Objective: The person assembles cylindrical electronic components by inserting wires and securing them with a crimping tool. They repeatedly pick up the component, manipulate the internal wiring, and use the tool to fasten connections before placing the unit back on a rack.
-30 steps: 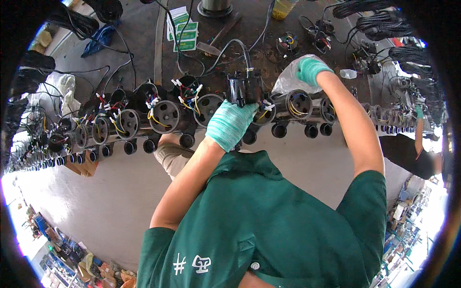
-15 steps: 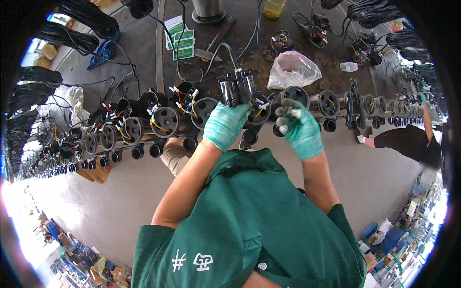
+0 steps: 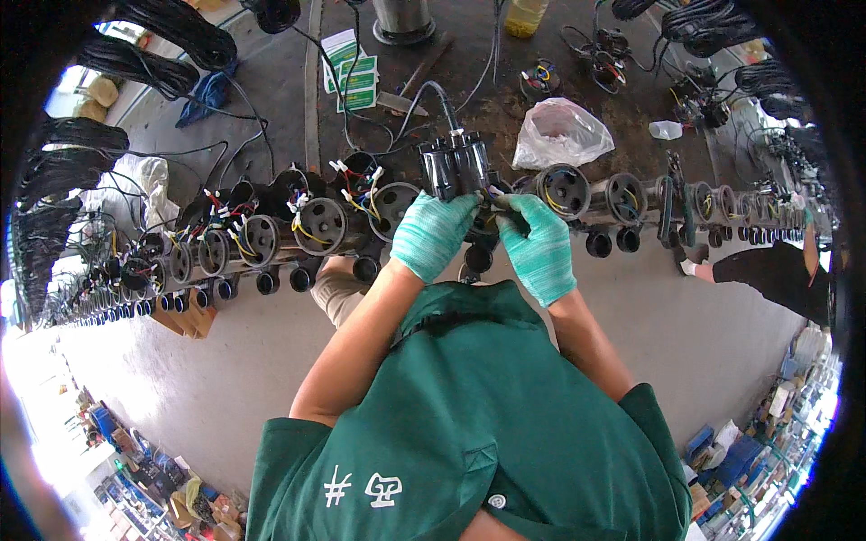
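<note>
A glossy black part made of side-by-side cylinders [image 3: 455, 168] is held up at the table's near edge. My left hand [image 3: 435, 234], in a green knit glove, grips its lower end. From its top a black cable [image 3: 446, 97] loops back over the table. My right hand [image 3: 543, 251], in a matching glove with dark fingertips, is closed in a pinch at the lower right of the part. Whatever sits between those fingertips is too small and covered to name. Left of my hands stands a round black housing [image 3: 322, 225] with coloured wires.
More housings line the table edge on both sides. On the tabletop lie a clear plastic bag [image 3: 563, 135], green-and-white cards [image 3: 358, 83], a hammer [image 3: 397, 103] and a metal cylinder [image 3: 402, 22]. Cable coils [image 3: 185, 34] flank it. Another person [image 3: 767, 275] is at the far right.
My right hand has come left and closed in a pinch beside the black part; before, it was apart from it. My left hand keeps its grip. The whole view has shifted slightly.
</note>
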Demonstrator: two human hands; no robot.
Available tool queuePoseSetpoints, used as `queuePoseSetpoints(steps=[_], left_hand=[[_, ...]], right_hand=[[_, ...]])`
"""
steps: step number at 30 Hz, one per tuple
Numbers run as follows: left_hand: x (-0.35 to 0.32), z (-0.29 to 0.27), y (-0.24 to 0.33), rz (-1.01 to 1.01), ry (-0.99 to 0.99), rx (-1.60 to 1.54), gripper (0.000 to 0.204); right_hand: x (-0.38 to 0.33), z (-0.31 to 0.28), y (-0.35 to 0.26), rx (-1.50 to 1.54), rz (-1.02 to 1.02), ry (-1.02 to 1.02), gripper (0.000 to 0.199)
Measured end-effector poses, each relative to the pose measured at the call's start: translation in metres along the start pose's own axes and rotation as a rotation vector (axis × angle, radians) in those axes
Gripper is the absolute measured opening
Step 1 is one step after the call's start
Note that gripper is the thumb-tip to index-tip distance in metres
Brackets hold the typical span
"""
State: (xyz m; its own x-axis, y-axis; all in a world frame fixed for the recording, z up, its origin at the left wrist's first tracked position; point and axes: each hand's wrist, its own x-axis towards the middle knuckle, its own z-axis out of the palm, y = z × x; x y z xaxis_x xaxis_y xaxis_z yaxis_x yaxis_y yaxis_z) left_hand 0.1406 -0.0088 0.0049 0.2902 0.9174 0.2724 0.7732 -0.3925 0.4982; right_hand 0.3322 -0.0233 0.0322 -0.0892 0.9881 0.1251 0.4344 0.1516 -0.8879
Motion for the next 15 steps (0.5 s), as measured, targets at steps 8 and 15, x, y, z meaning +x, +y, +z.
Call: queuePoseSetpoints(steps=[8,15], left_hand=[[-0.0011,-0.0007,-0.0004,-0.01,0.005,-0.049,0.028],[0.0002,0.0019,-0.004,0.012,-0.027,-0.049,0.029]], right_hand=[[0.0034,0.0068,0.0036,0.013,-0.01,0.017,0.024],[0.0026,0.0072,0.0059,-0.022,0.012,-0.001,0.019]])
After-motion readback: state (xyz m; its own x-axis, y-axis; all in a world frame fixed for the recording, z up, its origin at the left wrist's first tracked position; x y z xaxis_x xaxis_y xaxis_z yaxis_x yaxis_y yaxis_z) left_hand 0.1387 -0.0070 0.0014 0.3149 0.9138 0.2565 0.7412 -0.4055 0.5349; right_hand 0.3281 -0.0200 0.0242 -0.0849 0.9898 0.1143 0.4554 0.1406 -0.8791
